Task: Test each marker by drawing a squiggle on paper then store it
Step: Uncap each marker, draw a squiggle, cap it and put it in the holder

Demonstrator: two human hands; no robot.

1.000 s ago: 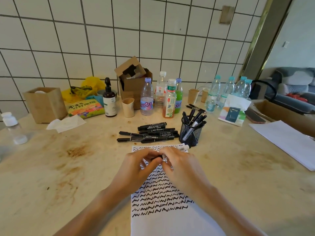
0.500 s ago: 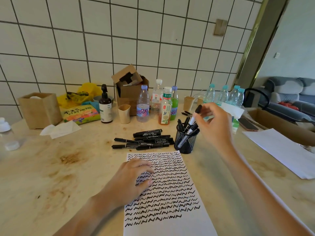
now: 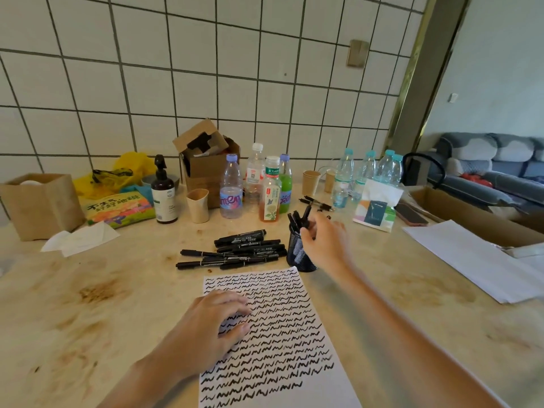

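A white sheet of paper (image 3: 282,343) covered with rows of black squiggles lies in front of me. My left hand (image 3: 212,328) rests flat on its left edge with the fingers spread, holding nothing. Beyond the paper, several black markers (image 3: 244,250) lie in a loose pile on the table. To their right stands a black mesh cup (image 3: 295,256) with several markers upright in it. My right hand (image 3: 323,237) is at the cup's mouth, its fingers curled on a marker (image 3: 306,214) that stands in the cup.
Drink bottles (image 3: 232,189), a paper cup (image 3: 197,205), a pump bottle (image 3: 163,192) and an open cardboard box (image 3: 206,166) line the tiled wall. A brown bag (image 3: 41,204) and a tissue (image 3: 82,238) sit at the left. Blank sheets (image 3: 471,260) and a phone (image 3: 410,214) lie at the right.
My hands parted over the paper. The right hand carried a marker up over the mesh cup and has now dropped to the cup's mouth. The left hand settled flat on the paper.
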